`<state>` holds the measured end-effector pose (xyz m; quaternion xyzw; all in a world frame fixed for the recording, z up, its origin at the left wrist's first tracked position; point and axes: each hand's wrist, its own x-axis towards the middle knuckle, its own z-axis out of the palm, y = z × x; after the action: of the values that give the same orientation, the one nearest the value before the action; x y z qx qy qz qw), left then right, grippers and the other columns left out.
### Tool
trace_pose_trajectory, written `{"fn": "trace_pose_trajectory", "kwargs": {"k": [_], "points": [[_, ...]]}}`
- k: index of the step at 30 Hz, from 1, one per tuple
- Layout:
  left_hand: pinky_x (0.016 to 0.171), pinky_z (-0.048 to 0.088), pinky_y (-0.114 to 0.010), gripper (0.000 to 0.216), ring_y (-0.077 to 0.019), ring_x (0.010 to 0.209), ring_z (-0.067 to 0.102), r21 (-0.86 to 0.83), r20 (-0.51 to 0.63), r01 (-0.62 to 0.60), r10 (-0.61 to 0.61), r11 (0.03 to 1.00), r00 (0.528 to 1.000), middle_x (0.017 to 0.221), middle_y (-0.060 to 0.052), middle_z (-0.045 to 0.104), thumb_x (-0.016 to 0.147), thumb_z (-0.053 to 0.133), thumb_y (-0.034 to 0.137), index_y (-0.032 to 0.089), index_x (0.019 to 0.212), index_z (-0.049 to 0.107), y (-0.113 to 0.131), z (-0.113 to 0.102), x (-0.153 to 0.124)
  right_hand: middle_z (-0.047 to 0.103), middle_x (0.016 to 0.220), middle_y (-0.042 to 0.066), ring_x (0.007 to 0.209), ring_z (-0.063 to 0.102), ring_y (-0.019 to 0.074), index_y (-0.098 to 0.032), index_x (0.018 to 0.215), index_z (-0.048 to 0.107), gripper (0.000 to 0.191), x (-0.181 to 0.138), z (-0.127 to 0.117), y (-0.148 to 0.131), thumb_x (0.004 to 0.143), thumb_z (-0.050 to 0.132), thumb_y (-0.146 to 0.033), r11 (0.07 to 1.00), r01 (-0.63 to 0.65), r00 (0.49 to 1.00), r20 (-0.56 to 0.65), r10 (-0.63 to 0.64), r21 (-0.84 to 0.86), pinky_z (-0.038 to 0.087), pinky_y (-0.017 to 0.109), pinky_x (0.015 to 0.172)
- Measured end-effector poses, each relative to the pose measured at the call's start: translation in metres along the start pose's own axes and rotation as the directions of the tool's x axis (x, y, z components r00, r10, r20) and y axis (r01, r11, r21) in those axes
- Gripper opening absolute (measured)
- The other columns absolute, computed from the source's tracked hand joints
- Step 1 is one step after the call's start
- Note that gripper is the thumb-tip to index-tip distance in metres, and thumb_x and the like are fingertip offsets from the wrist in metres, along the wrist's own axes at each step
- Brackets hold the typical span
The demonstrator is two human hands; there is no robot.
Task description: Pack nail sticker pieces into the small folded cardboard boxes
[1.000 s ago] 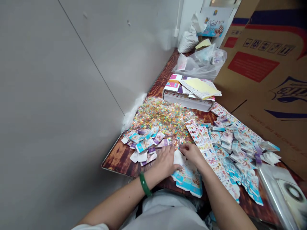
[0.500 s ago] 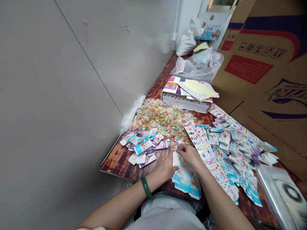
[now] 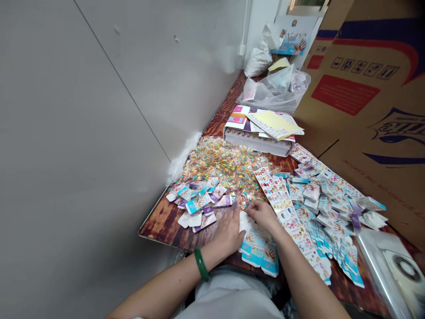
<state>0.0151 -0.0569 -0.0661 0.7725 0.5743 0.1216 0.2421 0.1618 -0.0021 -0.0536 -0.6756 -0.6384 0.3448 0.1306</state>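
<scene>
My left hand point(image 3: 229, 230), a green bangle on its wrist, lies fingers forward on a stack of flat blue-and-white printed card packets point(image 3: 260, 252) at the table's near edge. My right hand point(image 3: 264, 215) sits just right of it, fingers curled and pinching the white top edge of a packet point(image 3: 245, 220) between the two hands. Directly beyond the fingers spreads a heap of small clear bags with colourful bits point(image 3: 229, 166). A long strip of printed sticker sheets point(image 3: 285, 212) runs along my right forearm.
Loose folded packets point(image 3: 199, 201) lie at left, a bigger pile point(image 3: 332, 195) at right. A white box of sheets point(image 3: 259, 133) and plastic bags point(image 3: 275, 86) stand farther back. A grey wall flanks the wooden table point(image 3: 159, 223) on the left, large cardboard cartons point(image 3: 372, 88) on the right. A metal object point(image 3: 392, 266) sits near right.
Both hands stay on the packet stack; the left hand's fingers have crept slightly forward over it. The view has shifted a little.
</scene>
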Motion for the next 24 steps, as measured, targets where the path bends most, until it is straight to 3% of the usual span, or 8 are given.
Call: {"fn": "trace_pose_trajectory", "kwargs": {"k": [5, 11, 15, 19, 24], "points": [[0.097, 0.030, -0.048, 0.068, -0.0327, 0.112, 0.046, 0.034, -0.007, 0.004, -0.003, 0.999, 1.000, 0.119, -0.017, 0.052, 0.073, 0.059, 0.035, 0.011, 0.132, 0.034, 0.002, -0.002, 0.000, 0.061, 0.062, 0.000, 0.059, 0.053, 0.0138, -0.019, 0.066, 0.059, 0.003, 0.001, 0.002, 0.003, 0.069, 0.060, -0.019, 1.000, -0.002, 1.000, -0.008, 0.002, -0.021, 0.031, 0.023, 0.054], [0.097, 0.030, -0.048, 0.068, -0.0327, 0.110, 0.047, 0.057, 0.019, 0.005, -0.006, 0.998, 1.000, 0.115, -0.017, 0.053, 0.073, 0.057, 0.030, 0.008, 0.133, 0.033, 0.010, -0.001, -0.003, 0.057, 0.059, 0.001, 0.059, 0.050, 0.0143, -0.018, 0.056, 0.055, 0.012, -0.001, 0.011, 0.000, 0.067, 0.060, -0.018, 1.000, -0.002, 1.000, 0.029, 0.001, 0.016, 0.030, 0.024, 0.055], [0.097, 0.031, -0.048, 0.069, -0.0323, 0.112, 0.046, 0.014, 0.031, 0.005, -0.005, 1.000, 1.000, 0.118, -0.018, 0.052, 0.074, 0.055, 0.029, 0.009, 0.135, 0.030, 0.012, -0.001, -0.006, 0.054, 0.054, -0.002, 0.056, 0.049, 0.0126, -0.018, 0.055, 0.052, 0.012, -0.001, 0.011, 0.002, 0.064, 0.060, -0.016, 0.992, -0.019, 0.998, 0.068, 0.010, 0.128, 0.032, 0.023, 0.053], [0.097, 0.032, -0.046, 0.072, -0.0317, 0.113, 0.045, -0.038, 0.028, 0.017, -0.016, 0.999, 0.999, 0.119, -0.017, 0.052, 0.075, 0.055, 0.035, 0.010, 0.136, 0.027, 0.013, -0.004, -0.007, 0.052, 0.053, -0.005, 0.049, 0.048, 0.0104, -0.018, 0.067, 0.055, 0.006, -0.002, 0.007, 0.003, 0.062, 0.058, -0.015, 0.958, -0.055, 0.993, 0.116, 0.022, 0.282, 0.035, 0.021, 0.050], [0.099, 0.030, -0.048, 0.069, -0.0317, 0.117, 0.042, -0.023, -0.043, 0.000, -0.001, 1.000, 0.999, 0.126, -0.015, 0.047, 0.076, 0.055, 0.038, 0.014, 0.135, 0.028, 0.016, -0.019, -0.005, 0.050, 0.052, -0.006, 0.038, 0.038, 0.0069, -0.016, 0.084, 0.057, 0.021, -0.009, -0.012, -0.008, 0.066, 0.057, -0.026, 0.858, -0.078, 0.990, 0.144, 0.005, 0.507, 0.032, 0.021, 0.041]]}}
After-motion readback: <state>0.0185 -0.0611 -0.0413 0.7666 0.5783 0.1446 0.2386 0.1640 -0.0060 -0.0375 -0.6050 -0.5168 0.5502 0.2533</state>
